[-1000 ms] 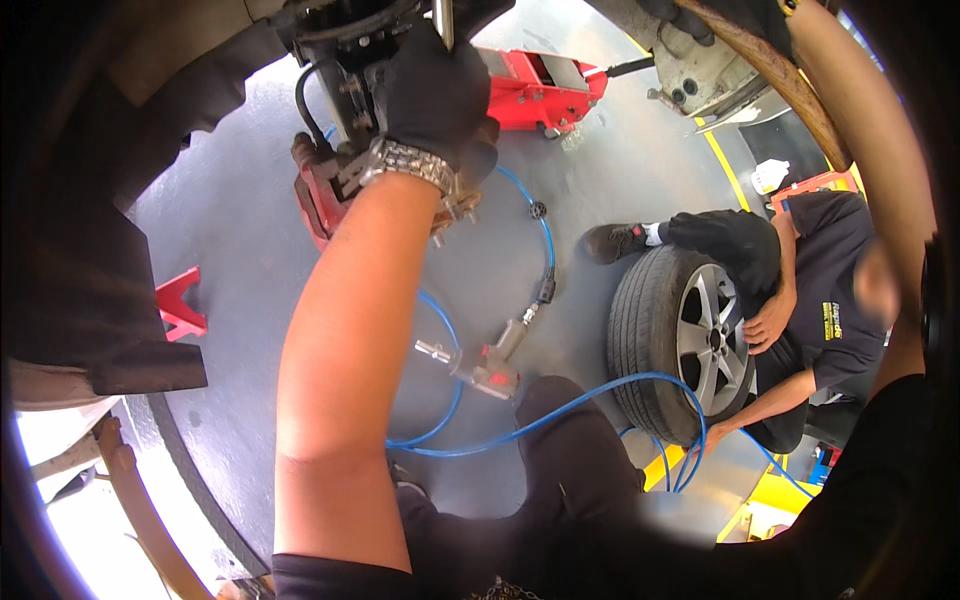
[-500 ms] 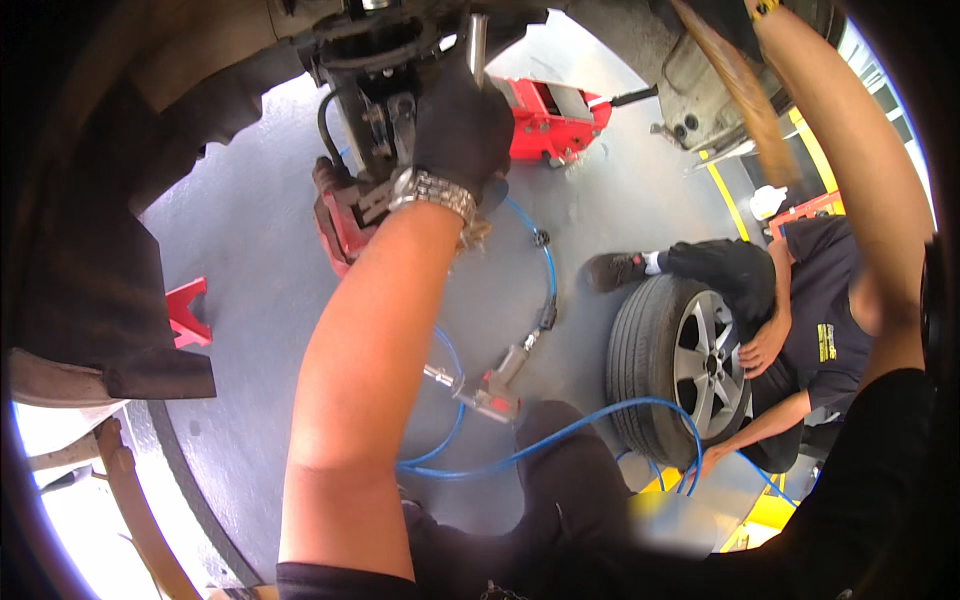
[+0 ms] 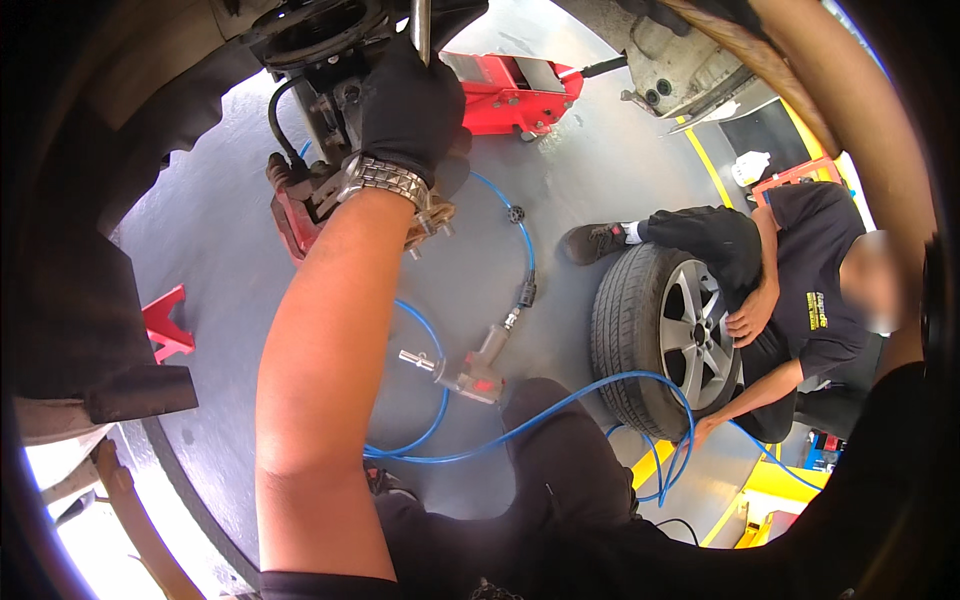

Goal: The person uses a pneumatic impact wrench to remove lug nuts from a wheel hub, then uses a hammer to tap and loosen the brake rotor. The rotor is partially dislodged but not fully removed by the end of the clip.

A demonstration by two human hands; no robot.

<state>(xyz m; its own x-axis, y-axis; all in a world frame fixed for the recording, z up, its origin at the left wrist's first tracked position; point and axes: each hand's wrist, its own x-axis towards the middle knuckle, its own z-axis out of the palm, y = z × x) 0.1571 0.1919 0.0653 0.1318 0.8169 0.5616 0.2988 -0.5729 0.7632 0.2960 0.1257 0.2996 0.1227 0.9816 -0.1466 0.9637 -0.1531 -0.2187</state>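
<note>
My left hand [image 3: 413,108], in a black glove with a metal watch at the wrist, is closed around a silver metal bar [image 3: 420,28] that sticks up past the fingers. The bar's lower part is hidden by the glove. Right beside the hand hangs a dark suspension strut [image 3: 327,112] with a black hose. Below it are a reddish brake caliper [image 3: 296,222] and the rusty hub studs [image 3: 432,222]. My right forearm [image 3: 835,85] reaches up along the right side, and its hand lies beyond the top edge.
An impact wrench [image 3: 478,372] on a blue air hose [image 3: 540,422] lies on the grey floor. A co-worker [image 3: 800,270] sits at the right with a hand on a wheel [image 3: 655,340]. A red floor jack [image 3: 515,95] stands beyond; a red stand [image 3: 168,323] is left.
The whole scene has shifted left and slightly up in view. My left hand keeps its grip on the bar. The right forearm has moved farther toward the upper right, its wristband now out of sight.
</note>
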